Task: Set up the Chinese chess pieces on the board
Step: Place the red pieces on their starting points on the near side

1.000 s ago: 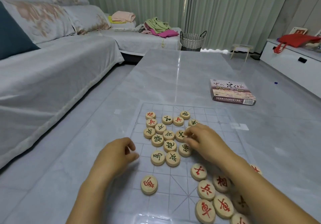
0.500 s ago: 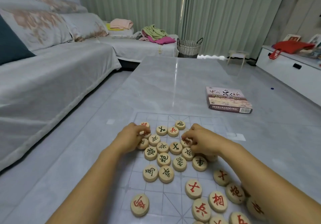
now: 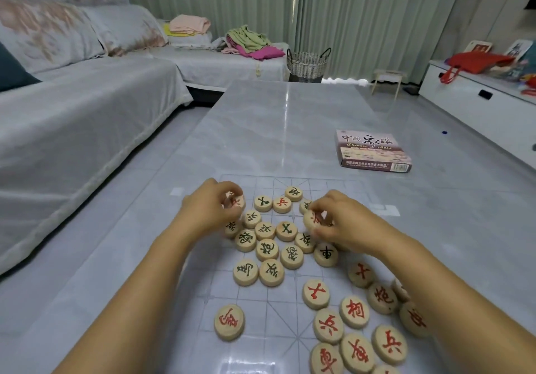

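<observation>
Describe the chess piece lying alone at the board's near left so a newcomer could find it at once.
On the grey table lies a clear gridded board. At its near left edge, beside the left forearm, sits one round wooden piece with a red character. Unlike its clustered neighbours, it touches no other piece.

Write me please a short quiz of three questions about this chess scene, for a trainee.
1. True or false: the left hand pinches a red-lettered piece.
2. Fill in: the right hand holds a tilted piece lettered in ___.
3. Where does the Chinese chess box lie? A in the left hand; B on the table, beyond the board; C under the right hand.
Key: 1 true; 2 red; 3 B.
</observation>
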A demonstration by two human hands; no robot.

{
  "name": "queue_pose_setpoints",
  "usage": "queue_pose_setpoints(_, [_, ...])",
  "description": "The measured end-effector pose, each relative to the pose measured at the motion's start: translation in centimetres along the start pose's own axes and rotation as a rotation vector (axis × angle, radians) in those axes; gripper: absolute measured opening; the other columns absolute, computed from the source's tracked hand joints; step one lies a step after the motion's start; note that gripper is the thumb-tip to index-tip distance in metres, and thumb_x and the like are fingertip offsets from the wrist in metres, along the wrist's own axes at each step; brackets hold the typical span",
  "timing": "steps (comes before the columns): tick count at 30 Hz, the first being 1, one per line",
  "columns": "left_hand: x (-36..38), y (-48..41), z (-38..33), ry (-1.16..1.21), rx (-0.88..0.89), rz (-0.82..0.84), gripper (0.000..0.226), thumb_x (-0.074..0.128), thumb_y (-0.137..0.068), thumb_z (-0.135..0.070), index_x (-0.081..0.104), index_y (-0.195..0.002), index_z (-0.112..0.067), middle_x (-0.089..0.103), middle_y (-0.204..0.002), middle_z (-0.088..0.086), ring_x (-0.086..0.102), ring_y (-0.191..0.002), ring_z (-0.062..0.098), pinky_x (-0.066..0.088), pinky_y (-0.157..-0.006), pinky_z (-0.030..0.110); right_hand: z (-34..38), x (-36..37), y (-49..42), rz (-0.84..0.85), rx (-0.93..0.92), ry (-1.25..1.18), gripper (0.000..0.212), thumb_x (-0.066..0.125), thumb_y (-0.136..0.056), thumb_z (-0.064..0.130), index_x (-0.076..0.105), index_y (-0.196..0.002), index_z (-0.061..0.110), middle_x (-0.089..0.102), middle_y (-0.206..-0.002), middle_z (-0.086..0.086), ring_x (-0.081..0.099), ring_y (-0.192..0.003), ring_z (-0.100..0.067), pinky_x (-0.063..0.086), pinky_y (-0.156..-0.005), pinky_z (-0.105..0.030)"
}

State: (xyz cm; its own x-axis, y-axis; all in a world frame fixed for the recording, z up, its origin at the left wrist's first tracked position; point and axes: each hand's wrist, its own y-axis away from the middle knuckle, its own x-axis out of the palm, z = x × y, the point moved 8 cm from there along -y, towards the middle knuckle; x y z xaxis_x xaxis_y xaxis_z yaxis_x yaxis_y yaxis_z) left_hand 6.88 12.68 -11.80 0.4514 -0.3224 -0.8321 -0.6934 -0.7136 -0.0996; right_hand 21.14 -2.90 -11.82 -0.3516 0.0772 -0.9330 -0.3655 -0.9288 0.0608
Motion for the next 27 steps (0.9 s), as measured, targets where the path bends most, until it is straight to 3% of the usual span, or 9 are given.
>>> queue_pose_setpoints(2, [-0.1,4.1,-2.6,0.08,0.068,0.041,0.034,0.051,-0.067,-0.053,0.06,-0.095,-0.036,0.047,-0.079,-0.011,0.051,-0.072,0.006,0.044,-0.082,0.03,0.1,0.6,3.2,0.01,0.001,-0.012,0.047,0.061,-0.084,0.038,0.048,-0.127,0.027,0.048,-0.119,0.008,0.049,-0.105,-0.011,0.041,-0.09,-0.024])
queue_pose_setpoints(4, [1.9,8.2,-5.2,0.034,0.141,0.148,0.054,0.035,-0.056,-0.061,0.059,-0.098,-0.037,0.05,-0.081,-0.015,0.053,-0.075,0.004,0.043,-0.083,0.025,0.2,1.4,6.0,0.014,0.032,-0.018,0.05,0.063,-0.081,0.043,0.045,-0.127,0.031,0.048,-0.123,0.012,0.047,-0.11,-0.009,0.04,-0.092,-0.024])
queue_pose_setpoints(6, [4.9,11.3,-6.8,-0.061,0.175,0.246,0.045,0.043,-0.067,-0.055,0.057,-0.103,-0.032,0.054,-0.095,-0.014,0.054,-0.09,0.012,0.045,-0.087,0.029,0.2,1.8,7.6,-0.001,0.049,0.05,0.047,0.062,-0.081,0.045,0.046,-0.123,0.029,0.049,-0.122,0.01,0.046,-0.11,-0.012,0.038,-0.091,-0.024])
queue_pose_setpoints(10, [7.6,13.2,-6.7,-0.205,0.096,0.257,0.031,0.052,-0.085,-0.038,0.053,-0.113,-0.025,0.05,-0.116,-0.004,0.052,-0.105,0.021,0.045,-0.086,0.032,0.1,2.1,8.4,-0.01,0.062,0.12,0.043,0.058,-0.083,0.047,0.05,-0.119,0.025,0.047,-0.121,0.007,0.043,-0.112,-0.015,0.035,-0.09,-0.025])
queue_pose_setpoints(16, [7.6,13.4,-6.8,-0.124,0.065,0.259,0.039,0.057,-0.083,-0.041,0.052,-0.119,-0.027,0.047,-0.119,-0.006,0.053,-0.107,0.017,0.043,-0.084,0.027,-0.3,2.7,8.3,-0.036,0.111,0.146,0.036,0.049,-0.089,0.044,0.053,-0.119,0.024,0.045,-0.121,0.003,0.043,-0.112,-0.017,0.035,-0.088,-0.027])
queue_pose_setpoints(21, [7.7,13.5,-6.7,-0.077,0.051,0.297,0.045,0.062,-0.08,-0.045,0.051,-0.12,-0.029,0.046,-0.119,-0.008,0.052,-0.107,0.015,0.045,-0.086,0.028,-0.5,3.4,7.7,-0.03,0.153,0.139,0.04,0.055,-0.086,0.046,0.052,-0.118,0.023,0.043,-0.121,0.003,0.044,-0.11,-0.016,0.037,-0.086,-0.026])
queue_pose_setpoints(24, [6.4,13.5,-6.6,0.019,0.029,0.236,0.045,0.061,-0.082,-0.043,0.049,-0.124,-0.032,0.05,-0.118,-0.011,0.053,-0.1,0.01,0.043,-0.084,0.023,-0.8,3.3,7.7,-0.028,0.155,0.025,0.042,0.056,-0.086,0.046,0.049,-0.122,0.027,0.042,-0.121,0.006,0.045,-0.109,-0.012,0.039,-0.085,-0.023])
queue_pose_setpoints(27, [3.1,11.7,-4.6,0.206,-0.034,0.004,0.028,0.063,-0.084,-0.035,0.059,-0.11,-0.029,0.058,-0.097,-0.012,0.051,-0.075,0.003,0.042,-0.071,0.017,-0.9,1.9,7.2,-0.082,0.148,-0.065,0.04,0.052,-0.089,0.045,0.048,-0.125,0.028,0.044,-0.12,0.009,0.047,-0.107,-0.008,0.041,-0.086,-0.022])
